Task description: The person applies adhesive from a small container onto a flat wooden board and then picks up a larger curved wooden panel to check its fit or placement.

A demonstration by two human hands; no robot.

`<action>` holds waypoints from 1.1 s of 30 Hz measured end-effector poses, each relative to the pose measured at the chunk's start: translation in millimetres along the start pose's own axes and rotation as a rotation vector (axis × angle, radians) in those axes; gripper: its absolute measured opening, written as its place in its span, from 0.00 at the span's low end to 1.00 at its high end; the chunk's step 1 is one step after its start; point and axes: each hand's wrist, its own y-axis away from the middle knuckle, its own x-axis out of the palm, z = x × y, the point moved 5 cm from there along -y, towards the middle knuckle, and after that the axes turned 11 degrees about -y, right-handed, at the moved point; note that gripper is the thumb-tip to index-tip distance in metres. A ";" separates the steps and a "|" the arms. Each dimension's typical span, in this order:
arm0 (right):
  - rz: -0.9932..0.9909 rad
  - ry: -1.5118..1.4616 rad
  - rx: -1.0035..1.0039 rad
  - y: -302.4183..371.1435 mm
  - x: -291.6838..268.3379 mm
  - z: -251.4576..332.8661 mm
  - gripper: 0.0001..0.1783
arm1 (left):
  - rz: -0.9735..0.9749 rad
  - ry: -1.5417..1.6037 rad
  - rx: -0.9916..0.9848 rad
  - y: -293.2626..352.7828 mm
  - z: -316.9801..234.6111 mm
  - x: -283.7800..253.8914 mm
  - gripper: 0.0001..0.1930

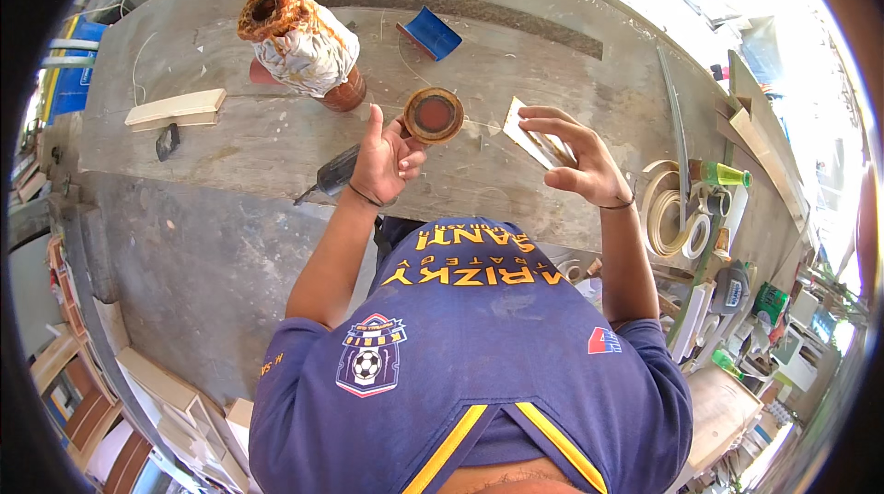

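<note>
If knocked by the left hand (382, 162), could slide off the wooden table (272, 158): see the dark tool (339, 168) lying close to its near edge. Just beyond, find the round tin (434, 116) at the left fingertips, thumb raised apart; cannot tell whether clamped. Could tip from a push on the rim, for want of a thumb over it. Note the right hand (585, 153) curved about the white strip (529, 138); cannot tell whether pinched or merely covered. Might skid under uneven pressure. Farther out, notice the curved blue scrap (431, 34) and, to its left, the wrapped pot (308, 47). Could topple if struck, being seemingly top-heavy.
</note>
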 end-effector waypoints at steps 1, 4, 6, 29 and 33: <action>0.005 -0.052 -0.010 -0.1 -0.1 -1.0 0.39 | 0.009 0.040 0.019 0.4 1.9 3.9 0.41; 0.011 -0.224 -0.030 -1.3 1.2 -5.0 0.42 | 0.013 0.131 0.051 2.2 4.6 10.9 0.40; 0.003 -0.357 -0.029 -1.9 2.6 -6.1 0.43 | -0.015 0.152 0.041 2.9 4.0 11.6 0.40; 0.036 -0.637 0.030 8.8 -2.6 -26.4 0.48 | -0.158 -0.186 -0.184 12.0 -28.6 -2.9 0.44; 0.039 -1.290 -0.066 10.2 -5.9 -43.4 0.48 | -0.423 -0.280 0.001 26.7 -35.6 -2.2 0.41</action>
